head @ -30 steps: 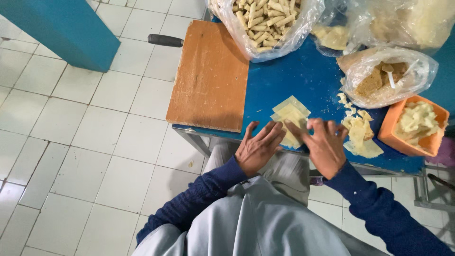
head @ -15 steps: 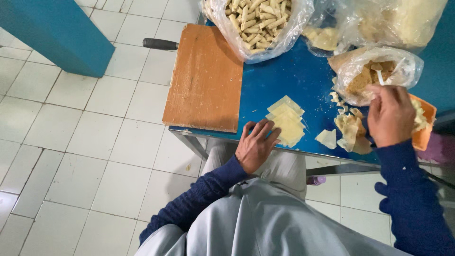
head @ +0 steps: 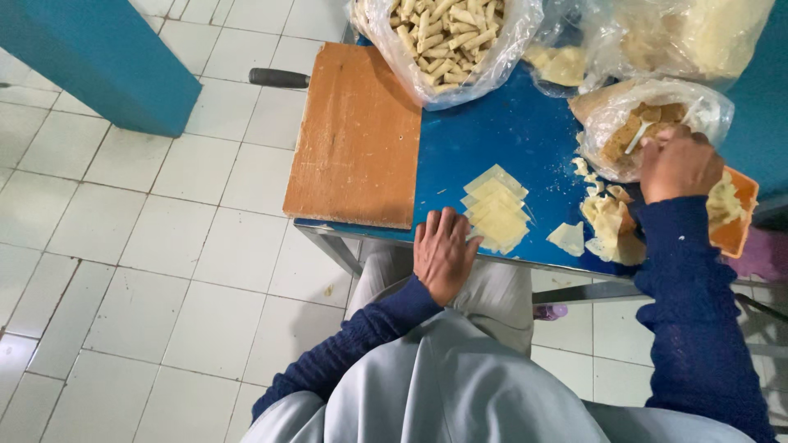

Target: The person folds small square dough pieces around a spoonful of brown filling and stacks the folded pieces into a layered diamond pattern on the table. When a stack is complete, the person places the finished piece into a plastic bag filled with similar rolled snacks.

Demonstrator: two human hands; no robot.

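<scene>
While left hand (head: 443, 253) lies spread by pastry squares (head: 495, 207), right hand (head: 678, 164) grips spoon (head: 639, 136), bowl hidden.

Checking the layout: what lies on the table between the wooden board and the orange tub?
In the head view, a stack of pale dough squares, then loose dough pieces on the blue table.

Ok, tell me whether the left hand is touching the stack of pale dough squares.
Touching. The head view shows the left hand on the blue table's near edge, its fingertips against the stack of pale dough squares.
</scene>
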